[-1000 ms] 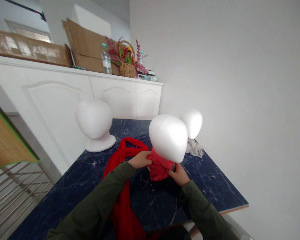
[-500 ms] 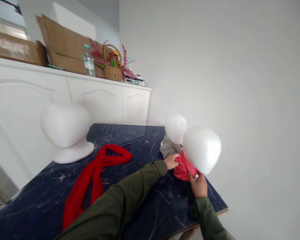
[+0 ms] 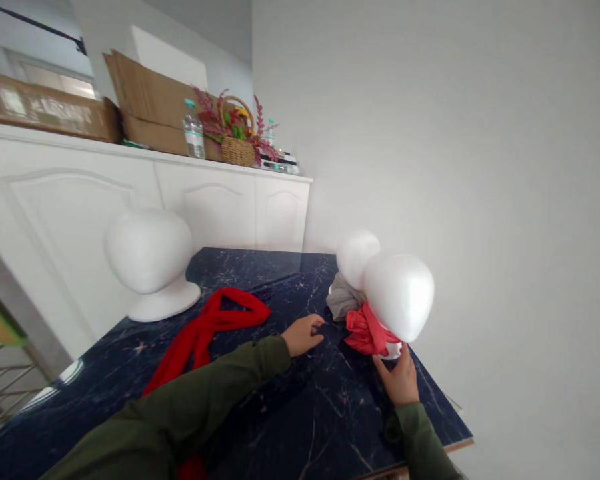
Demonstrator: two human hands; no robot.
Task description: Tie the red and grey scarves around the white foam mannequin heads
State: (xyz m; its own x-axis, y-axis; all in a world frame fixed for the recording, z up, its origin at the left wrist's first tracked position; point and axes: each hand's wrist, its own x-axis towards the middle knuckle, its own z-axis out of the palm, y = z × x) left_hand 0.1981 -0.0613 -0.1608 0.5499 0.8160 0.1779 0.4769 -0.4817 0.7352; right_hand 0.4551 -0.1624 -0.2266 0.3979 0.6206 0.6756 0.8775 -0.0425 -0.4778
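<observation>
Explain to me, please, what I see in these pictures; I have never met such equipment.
There is no machine here: a person works with two bare hands, and one head-worn camera looks forward and down. On the dark blue table stand three white head-shaped forms: one at left, two close together at right. Grey cloth is bunched below the rear form, coral-red cloth below the front form. A bright red scarf lies loose. The left hand holds nothing; the right hand is at the front form's base, its grip unclear.
</observation>
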